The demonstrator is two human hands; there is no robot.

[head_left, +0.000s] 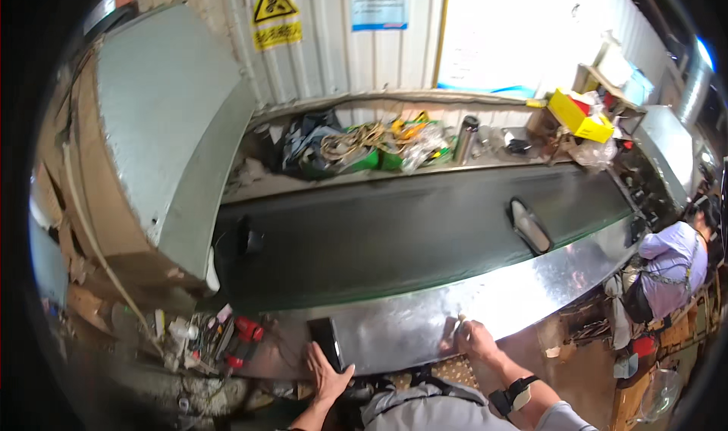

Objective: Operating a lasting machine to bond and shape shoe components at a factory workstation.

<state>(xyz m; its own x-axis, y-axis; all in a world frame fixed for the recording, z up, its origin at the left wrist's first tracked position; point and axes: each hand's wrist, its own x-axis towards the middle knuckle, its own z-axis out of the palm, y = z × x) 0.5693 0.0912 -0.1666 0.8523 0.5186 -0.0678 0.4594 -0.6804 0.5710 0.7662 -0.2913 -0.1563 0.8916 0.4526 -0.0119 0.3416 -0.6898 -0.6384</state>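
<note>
My left hand (330, 374) spans a flat, black, glossy rectangular object (327, 346) at the near edge of the shiny metal worktop (409, 317). Its fingers lie along one side and the thumb is by the other. To the right, my right hand (479, 341) is closed above the worktop. A small pale-yellow thing (460, 322) shows at its fingertips, too small to name. Beyond the worktop runs a dark conveyor belt (379, 234). It carries a long dark piece with a pale oval face (531, 226) on the right and a small black item (249, 238) on the left.
Red tools (246, 332) and small clutter lie left of the worktop. A grey metal hood (163, 105) stands over the belt's left end. Along the back are bundled cords (356, 141), a steel flask (467, 138) and a yellow box (580, 118). Another person (671, 264) sits at right.
</note>
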